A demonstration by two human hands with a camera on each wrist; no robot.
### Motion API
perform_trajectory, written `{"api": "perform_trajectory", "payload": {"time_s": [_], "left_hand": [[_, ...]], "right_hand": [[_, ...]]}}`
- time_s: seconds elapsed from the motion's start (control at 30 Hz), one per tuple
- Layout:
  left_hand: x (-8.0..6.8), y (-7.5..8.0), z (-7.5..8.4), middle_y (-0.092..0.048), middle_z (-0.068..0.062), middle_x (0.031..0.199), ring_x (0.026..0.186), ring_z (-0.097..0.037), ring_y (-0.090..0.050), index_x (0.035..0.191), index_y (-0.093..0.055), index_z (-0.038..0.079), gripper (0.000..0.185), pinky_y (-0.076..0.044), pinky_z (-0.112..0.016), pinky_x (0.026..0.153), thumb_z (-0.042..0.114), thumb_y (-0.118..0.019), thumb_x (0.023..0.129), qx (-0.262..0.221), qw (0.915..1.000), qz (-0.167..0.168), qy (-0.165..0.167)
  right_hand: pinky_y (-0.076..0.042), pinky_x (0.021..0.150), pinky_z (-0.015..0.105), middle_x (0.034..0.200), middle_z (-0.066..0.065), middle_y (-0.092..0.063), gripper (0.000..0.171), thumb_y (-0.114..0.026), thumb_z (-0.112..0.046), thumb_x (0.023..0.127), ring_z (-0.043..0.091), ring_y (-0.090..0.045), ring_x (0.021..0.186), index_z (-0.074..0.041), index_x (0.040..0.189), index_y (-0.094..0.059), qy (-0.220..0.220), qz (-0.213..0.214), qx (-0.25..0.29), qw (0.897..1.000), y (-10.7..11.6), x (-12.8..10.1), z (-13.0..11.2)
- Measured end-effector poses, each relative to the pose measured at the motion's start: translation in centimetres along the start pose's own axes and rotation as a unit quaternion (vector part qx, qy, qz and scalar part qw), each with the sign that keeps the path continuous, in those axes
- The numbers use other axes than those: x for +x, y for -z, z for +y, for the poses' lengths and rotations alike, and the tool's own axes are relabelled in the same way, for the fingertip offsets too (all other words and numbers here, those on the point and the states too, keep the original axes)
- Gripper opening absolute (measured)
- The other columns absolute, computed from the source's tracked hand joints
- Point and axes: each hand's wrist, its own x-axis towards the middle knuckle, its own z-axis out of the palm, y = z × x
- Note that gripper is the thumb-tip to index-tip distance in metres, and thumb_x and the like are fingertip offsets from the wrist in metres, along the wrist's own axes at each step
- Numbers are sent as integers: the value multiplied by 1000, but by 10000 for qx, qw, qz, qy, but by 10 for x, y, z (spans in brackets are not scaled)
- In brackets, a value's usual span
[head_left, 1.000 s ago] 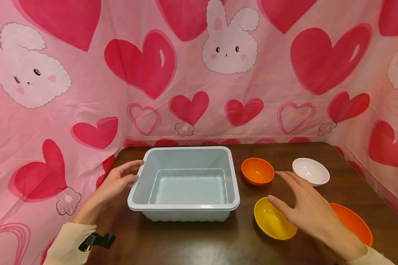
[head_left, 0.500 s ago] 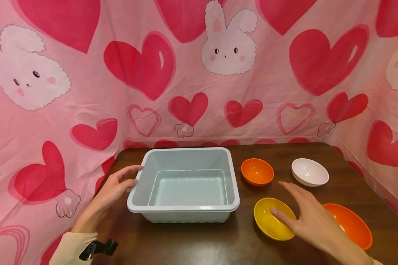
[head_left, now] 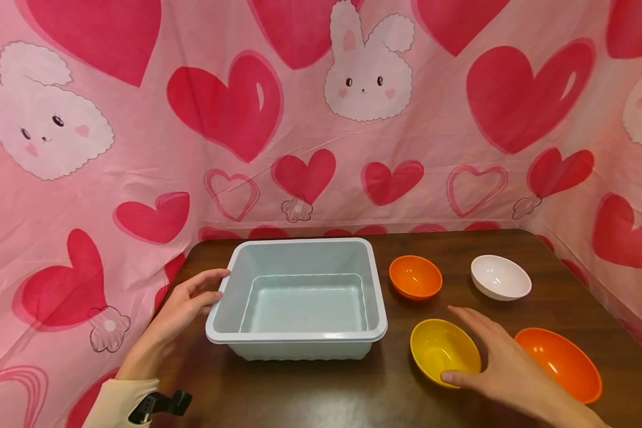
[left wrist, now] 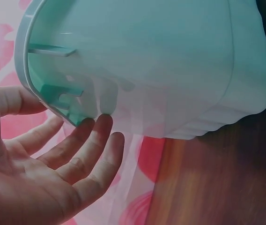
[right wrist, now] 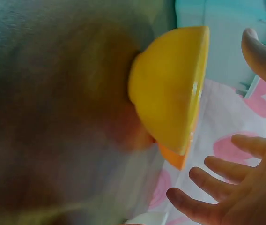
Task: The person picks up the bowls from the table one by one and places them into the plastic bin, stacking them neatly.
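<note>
A pale grey-blue plastic basin [head_left: 299,337] stands on the brown table. My left hand [head_left: 189,300] is at its left side, fingers loosely bent, fingertips right at the rim; the left wrist view shows them beside the basin's outer wall [left wrist: 170,61]. My right hand [head_left: 500,356] hovers at the right of a yellow bowl [head_left: 438,348], fingers spread and thumb overlapping the bowl's near rim in the head view. Seen from the right wrist, the yellow bowl [right wrist: 170,89] sits upright on the table, apart from the fingers [right wrist: 217,185].
A small orange bowl [head_left: 414,277] is behind the yellow one, with a white bowl [head_left: 500,278] to its right. Partly covered by my right forearm, a larger orange bowl [head_left: 564,362] lies at right. Pink heart-patterned cloth [head_left: 310,131] surrounds the table [head_left: 310,392].
My right hand has come nearer to me, its thumb going from the yellow bowl's far side to its near rim. The left hand stays at the basin with barely a shift.
</note>
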Motion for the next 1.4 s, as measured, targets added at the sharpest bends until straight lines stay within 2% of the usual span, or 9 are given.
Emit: {"api": "perform_trajectory", "payload": {"time_s": [0.1,0.2,0.4,0.67,0.97,1.0,1.13,1.2,1.4], "left_hand": [[0,0,-2,-48,-28,151,107,-19,-69,153,-49,1,50,-61,-34,88,10,-60,104,-53,10000,-13,48],[1,0,-3,-47,-27,152,106,-19,-69,153,-49,1,50,-61,-34,88,11,-60,105,-124,9999,-17,81],[2,1,-5,-46,-26,153,104,-18,-71,153,-49,1,50,-61,-34,88,12,-60,105,-250,9996,-7,95],[1,2,-6,-48,-26,151,103,-17,-72,153,-49,0,51,-61,-32,87,12,-60,105,-390,9992,17,114],[1,1,-5,-48,-26,150,104,-19,-73,152,-50,0,50,-60,-33,88,13,-61,105,-418,9991,-12,85],[1,1,-5,-48,-26,150,104,-19,-72,152,-50,0,50,-60,-33,88,13,-61,105,-408,9991,-19,92],[1,1,-4,-48,-25,151,105,-19,-72,152,-50,1,51,-60,-34,90,14,-62,105,-394,9991,-24,156],[1,1,-5,-48,-25,150,105,-19,-72,152,-50,1,51,-60,-34,89,14,-62,105,-413,9990,-29,145],[1,2,-5,-50,-24,149,104,-21,-73,152,-50,0,50,-60,-34,88,14,-62,105,-467,9988,-19,127]], "right_hand": [[-42,94,75,148,18,-55,107,-99,-54,64,48,-49,132,-20,154,-52,135,34,129,9998,-4,-3,6],[-40,93,78,149,20,-53,111,-99,-55,62,49,-47,132,-21,156,-49,60,-59,146,9999,-7,-5,10],[-39,94,80,151,26,-49,115,-100,-55,59,52,-45,133,-15,154,-49,-75,-295,145,9994,-10,-8,14],[-45,95,76,149,20,-53,119,-99,-57,59,44,-55,127,-11,155,-46,-187,-571,231,9979,-11,-8,15],[-45,96,75,147,21,-56,118,-100,-55,58,45,-57,126,-8,154,-48,-181,-601,288,9976,-14,-9,18],[-45,96,74,147,21,-56,119,-100,-54,58,45,-56,126,-9,154,-47,-169,-581,282,9978,-14,-9,18],[-48,98,56,147,15,-57,120,-101,-55,56,40,-57,126,-10,155,-48,-158,-441,96,9989,-16,-10,19],[-48,98,54,147,15,-58,122,-101,-54,56,39,-57,126,-11,156,-47,-195,-411,51,9990,-17,-10,19],[-45,96,73,146,22,-56,123,-101,-54,59,46,-56,126,-7,157,-43,-360,-498,252,9978,-18,-9,20]]}}
